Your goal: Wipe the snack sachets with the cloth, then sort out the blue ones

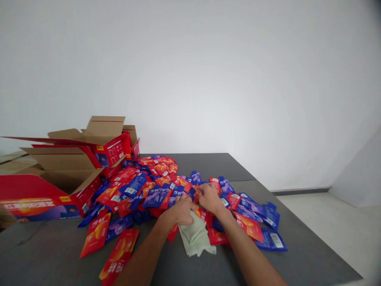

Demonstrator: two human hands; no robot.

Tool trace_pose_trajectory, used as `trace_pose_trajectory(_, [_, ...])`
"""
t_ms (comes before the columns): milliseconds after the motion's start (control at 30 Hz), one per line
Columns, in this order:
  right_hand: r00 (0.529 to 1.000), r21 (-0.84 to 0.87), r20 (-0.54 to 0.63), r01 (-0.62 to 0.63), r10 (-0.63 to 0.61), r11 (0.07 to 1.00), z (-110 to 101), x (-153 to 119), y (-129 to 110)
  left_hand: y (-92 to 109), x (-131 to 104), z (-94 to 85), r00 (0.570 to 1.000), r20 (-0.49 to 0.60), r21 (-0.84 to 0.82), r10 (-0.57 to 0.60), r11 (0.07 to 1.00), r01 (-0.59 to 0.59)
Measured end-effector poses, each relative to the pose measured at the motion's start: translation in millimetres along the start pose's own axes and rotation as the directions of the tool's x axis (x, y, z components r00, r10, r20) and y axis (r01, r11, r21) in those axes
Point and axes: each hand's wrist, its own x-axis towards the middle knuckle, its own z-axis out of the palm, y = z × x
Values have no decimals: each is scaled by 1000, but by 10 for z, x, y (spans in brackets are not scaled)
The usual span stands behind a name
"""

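Pale green cloth (195, 234) lies crumpled at the near edge of a heap of red and blue flat pouches (157, 196). My left hand (181, 210) is closed over the cloth's upper end, with the thumb bent down onto it; its fingertips lie among the pouches. Just right of it, my right hand (210, 197) has curled fingers pinching at a red-orange pouch (196, 197) in the heap. The two hands are close together, and the fingers partly hide what lies between them. A blue pouch (175, 198) lies beyond my left fingers.
Open red cartons (38, 194) with raised brown flaps stand at the left, another carton (111, 151) behind. Loose red pouches (119, 254) lie at the front left, and blue pouches (271, 240) near the right edge of the dark table (303, 246). A white wall rises behind.
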Motion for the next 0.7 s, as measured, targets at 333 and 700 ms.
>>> trace_pose_trajectory(333, [969,424,217,13,-116,906,-9,-111,-116,-189,-37,-102,986,-155,-263,-57,965,15])
trace_pose_trajectory(700, [945,622,327,-206,-11,755,-31,-253,27,-139,154,17,809,-499,-649,-311,752,-112])
